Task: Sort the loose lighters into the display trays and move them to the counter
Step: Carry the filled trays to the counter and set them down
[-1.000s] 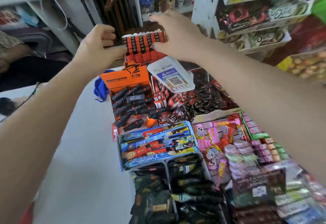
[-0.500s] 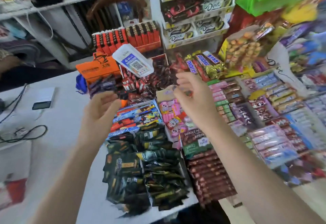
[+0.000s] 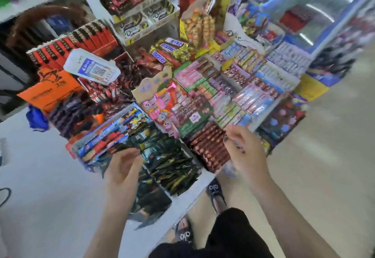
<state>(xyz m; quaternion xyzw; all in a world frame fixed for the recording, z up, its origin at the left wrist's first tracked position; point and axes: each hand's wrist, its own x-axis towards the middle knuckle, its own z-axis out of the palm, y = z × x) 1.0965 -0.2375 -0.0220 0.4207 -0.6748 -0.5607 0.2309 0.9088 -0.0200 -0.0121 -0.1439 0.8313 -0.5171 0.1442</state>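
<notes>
A tray of red and black lighters [image 3: 71,46] stands upright at the back left of the white counter [image 3: 46,176]. In front of it an orange display box [image 3: 48,93] holds several dark lighters [image 3: 75,113]. My left hand [image 3: 121,168] hovers near the counter's front over dark snack packets, fingers loosely curled and holding nothing. My right hand [image 3: 243,152] hangs over the chocolate bars at the counter's right edge, fingers relaxed and empty. Both hands are far from the lighter trays. The view is blurred.
A white QR-code stand [image 3: 91,70] leans beside the orange box. Candy and chocolate boxes [image 3: 223,87] crowd the counter's right half, with shelves of chocolate [image 3: 138,8] behind. A blue cloth [image 3: 36,119] lies left of the lighters. My feet in black sandals [image 3: 215,194] stand on the floor below.
Both hands let go of the red lighter tray, now standing at the back, and drew back toward me, lower and empty. The view swung right and down.
</notes>
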